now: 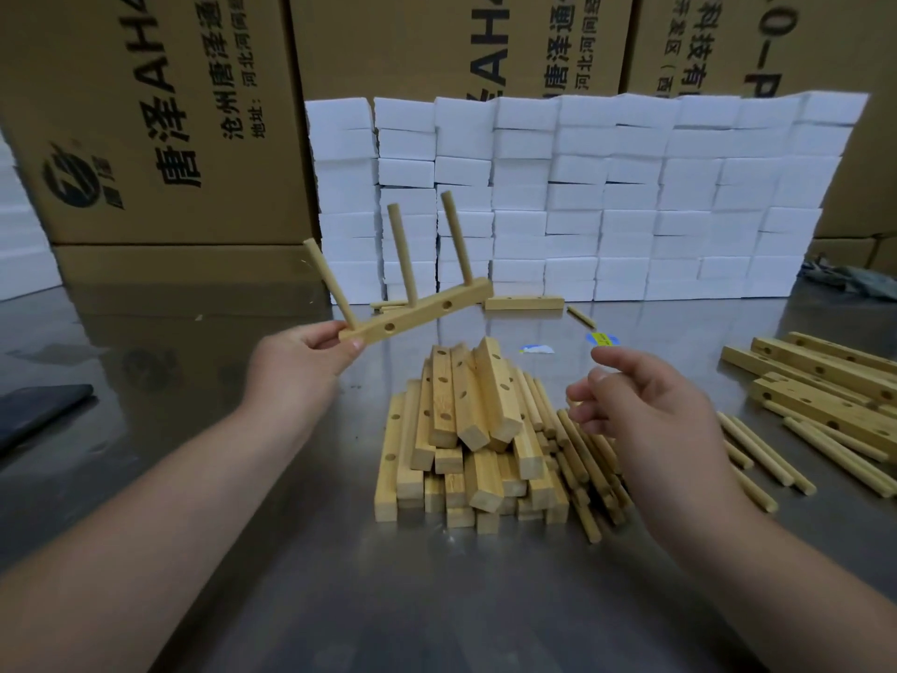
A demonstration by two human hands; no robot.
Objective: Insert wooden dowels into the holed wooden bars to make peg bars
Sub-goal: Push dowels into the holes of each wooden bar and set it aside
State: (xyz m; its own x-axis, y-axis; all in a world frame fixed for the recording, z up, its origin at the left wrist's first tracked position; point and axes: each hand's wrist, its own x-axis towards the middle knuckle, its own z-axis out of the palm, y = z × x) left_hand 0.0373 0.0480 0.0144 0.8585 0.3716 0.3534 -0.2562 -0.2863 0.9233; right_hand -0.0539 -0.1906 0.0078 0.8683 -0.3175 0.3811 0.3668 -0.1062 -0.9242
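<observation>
Your left hand pinches the bar by its end, right hand loose and empty. It's light, stiff wood, so grip mid-bar; dowels roll.

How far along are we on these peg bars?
Done: the bar in the left hand carries three dowels. In hand: the left hand pinches that bar's end; the right hand hovers empty above the loose dowels. Left: a pile of holed bars without dowels. Whether the bars at right are finished is unclear.
</observation>
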